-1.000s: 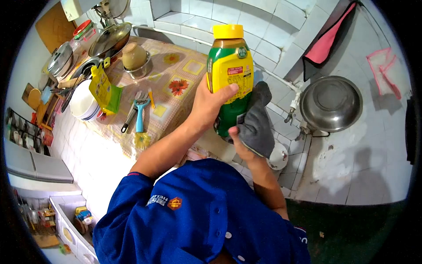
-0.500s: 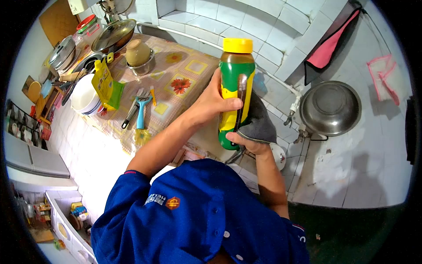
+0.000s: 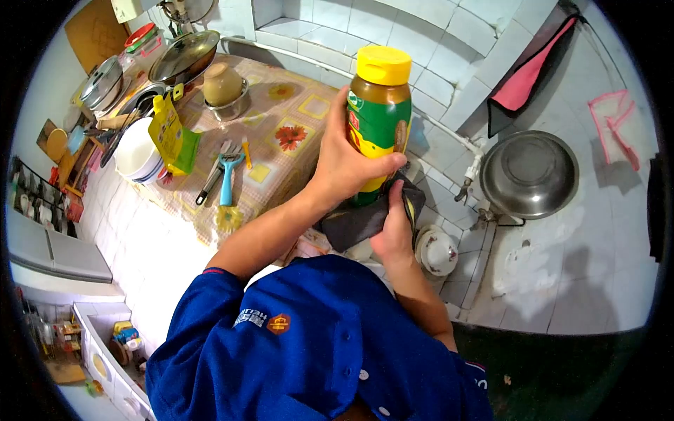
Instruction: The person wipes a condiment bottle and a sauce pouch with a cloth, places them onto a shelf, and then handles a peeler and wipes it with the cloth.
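A squeeze bottle (image 3: 382, 116) with a yellow cap and a green and yellow label stands nearly upright in front of my chest. My left hand (image 3: 342, 168) is closed around its middle, the thumb across the front. Lower down, my right hand (image 3: 395, 228) grips a dark grey cloth (image 3: 354, 221), pressed around the base of the bottle. The cloth hides the bottle's bottom end, and some right-hand fingers are out of sight behind it.
On the patterned tablecloth (image 3: 309, 105) at left lie a blue peeler (image 3: 227, 184), a yellow-green pouch (image 3: 172, 140), a white bowl (image 3: 135, 158) and a lidded pan (image 3: 186, 56). To the right are a tap (image 3: 463, 188), a metal basin (image 3: 530, 174) and a floral lidded dish (image 3: 439, 252).
My right hand and the grey cloth have moved from the bottle's right side to beneath its base. The bottle has tilted slightly, and my left hand has shifted on it.
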A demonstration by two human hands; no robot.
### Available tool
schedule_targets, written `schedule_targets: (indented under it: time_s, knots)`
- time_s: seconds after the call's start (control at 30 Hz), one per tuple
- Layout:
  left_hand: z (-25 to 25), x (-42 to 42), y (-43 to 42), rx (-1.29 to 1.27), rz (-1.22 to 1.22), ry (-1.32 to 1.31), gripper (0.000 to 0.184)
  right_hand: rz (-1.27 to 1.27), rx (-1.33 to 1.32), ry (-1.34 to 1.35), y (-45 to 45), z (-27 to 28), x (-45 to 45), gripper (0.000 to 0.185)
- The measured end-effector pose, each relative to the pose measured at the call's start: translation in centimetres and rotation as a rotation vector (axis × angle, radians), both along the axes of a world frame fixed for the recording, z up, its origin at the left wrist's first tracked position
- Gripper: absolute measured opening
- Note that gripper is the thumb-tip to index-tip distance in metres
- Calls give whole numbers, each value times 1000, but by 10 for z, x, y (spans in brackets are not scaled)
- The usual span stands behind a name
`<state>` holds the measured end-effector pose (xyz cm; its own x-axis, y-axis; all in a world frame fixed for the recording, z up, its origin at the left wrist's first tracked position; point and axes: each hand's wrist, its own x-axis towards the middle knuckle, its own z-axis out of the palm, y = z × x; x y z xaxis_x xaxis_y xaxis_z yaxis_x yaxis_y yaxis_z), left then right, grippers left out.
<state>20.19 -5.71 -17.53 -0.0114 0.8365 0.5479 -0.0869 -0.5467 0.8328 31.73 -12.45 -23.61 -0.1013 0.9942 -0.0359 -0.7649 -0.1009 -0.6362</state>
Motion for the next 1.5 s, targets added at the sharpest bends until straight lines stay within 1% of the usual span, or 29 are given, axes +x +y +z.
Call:
schedule_targets:
  time_s: [0.03, 0.17, 0.23, 0.27, 0.33, 0.37, 0.4, 0.43, 0.47, 0.53, 0.57, 0.6, 0.67, 0.73, 0.77, 0.8, 0.87, 0.9, 1.0, 1.03, 1.07, 1.17, 1.2, 1.3, 1.33, 1.4, 1.43, 1.47, 1.5]
  knots:
    - [0, 0, 1, -20, -42, -5, 108, 10, -15, -4, 1, -3, 3, 48]
    - [3, -4, 9, -30, -40, 9, 107, 82, -41, 26, -8, 1, 8, 47]
    - [13, -6, 7, -124, -183, -188, 106, 107, -108, -61, -15, 4, 20, 45]
    - [12, -7, 9, -122, -175, -192, 106, 115, -106, -65, -20, 7, 24, 45]
    - [8, -10, 13, -55, -68, -118, 104, -156, 20, -384, -30, 11, 30, 43]
    - [5, -9, 14, -56, -68, -118, 104, -275, 53, -596, -33, 9, 34, 46]
    - [2, -7, 14, -28, -22, -60, 105, -279, 50, -597, -32, 14, 37, 46]
    - [1, -4, 14, 1, 20, 0, 106, -384, 232, -843, -31, 24, 40, 48]
    - [1, 0, 12, 1, 9, 2, 106, -488, 417, -1087, -26, 36, 41, 50]
    - [2, 9, 4, 54, -68, 22, 109, -592, 581, -1232, -7, 27, 28, 48]
    - [-6, 16, 3, 55, -152, -38, 107, -655, 660, -1300, 2, 22, 22, 48]
    - [-1, 19, -8, 32, -183, -46, 96, -677, 668, -1273, 5, 28, 21, 49]
    - [-4, 14, 0, -55, -217, -38, 84, -721, 686, -1219, 10, 40, 19, 52]
    - [1, 2, 1, -171, -341, -85, 77, -394, 665, -899, 15, 30, 25, 46]
    - [4, -3, 0, -209, -422, -79, 74, -386, 673, -925, 14, 30, 31, 44]
    - [3, -3, 0, -211, -418, -79, 74, -382, 673, -924, 13, 31, 30, 44]
    - [0, -3, -1, -272, -486, -158, 73, -326, 510, -824, 11, 33, 27, 45]
    - [0, -5, -3, -287, -453, -128, 70, -322, 516, -825, 11, 35, 27, 45]
    - [5, -1, -14, -286, -381, -119, 70, -849, 699, -1582, 8, 41, 26, 47]
    - [2, -1, -14, -295, -382, -69, 68, -781, 660, -1686, 2, 47, 28, 51]
    - [3, -2, -15, -294, -380, -70, 68, -780, 662, -1685, 3, 46, 30, 51]
    - [6, -9, -16, -190, -534, -20, 67, -920, 759, -1685, 8, 45, 33, 50]
    - [4, -8, -16, -196, -536, -24, 67, -915, 755, -1690, 8, 44, 34, 50]
    - [-4, -3, -15, -99, -478, 5, 65, -669, 707, -1618, 9, 43, 38, 58]
    - [-7, -2, -14, -94, -423, 1, 65, -674, 704, -1618, 8, 43, 35, 58]
    - [-11, 1, -10, -78, -379, 1, 64, -604, 863, -1685, 8, 46, 27, 63]
    - [-14, -1, -10, -82, -348, 12, 64, -650, 1000, -1735, 9, 54, 27, 68]
    - [-16, -2, -10, -90, -315, 23, 64, -654, 993, -1736, 10, 54, 29, 68]
    - [-16, -2, -10, -71, -317, 4, 63, -554, 983, -1714, 11, 52, 31, 71]
